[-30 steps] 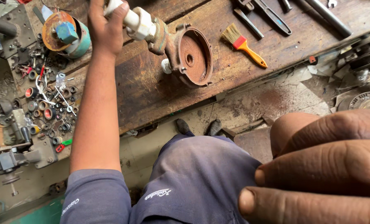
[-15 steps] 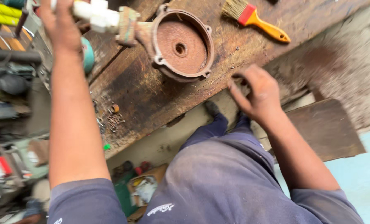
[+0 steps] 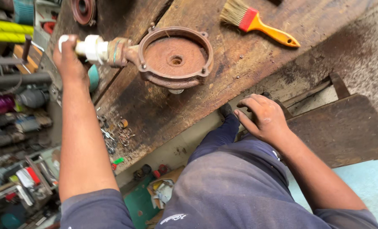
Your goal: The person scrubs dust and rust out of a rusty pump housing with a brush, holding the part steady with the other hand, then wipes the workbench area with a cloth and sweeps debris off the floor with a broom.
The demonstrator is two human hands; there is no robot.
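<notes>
**Rusted pump housing on workbench, held by its pipe stub**

Item 1. Pump housing [image 3: 175, 57]: round, rust-brown casting with a bolt-holed rim and a small central bore, lying open face up on the wooden workbench [image 3: 163, 114]. It sits at about 12 o'clock from the person, near the middle of the planks. Its side port points to 9 o'clock and carries a white pipe fitting [image 3: 91, 47].

Item 2. Left hand [image 3: 69, 59]: fingers wrapped around the outer end of the white fitting, arm fully extended. The stub serves as a handle, which likely explains why the casting lies flat and steady rather than rolling on its rim.

Item 3. Right hand [image 3: 263, 118]: at 2 o'clock from the person's lap, off the bench's near edge, fingers half curled and loose, gripping nothing; it hovers just above the knee.

Item 4. Paint brush [image 3: 257, 23]: orange handle, red ferrule, pale bristles, lying at 1 o'clock beyond the housing, well apart from both hands.

Item 5. Loose nuts and washers [image 3: 117, 133]: scattered at 10 o'clock near the bench edge.

Item 6. Dark wooden board [image 3: 341, 127]: at 3 o'clock, lower than the bench.
</notes>
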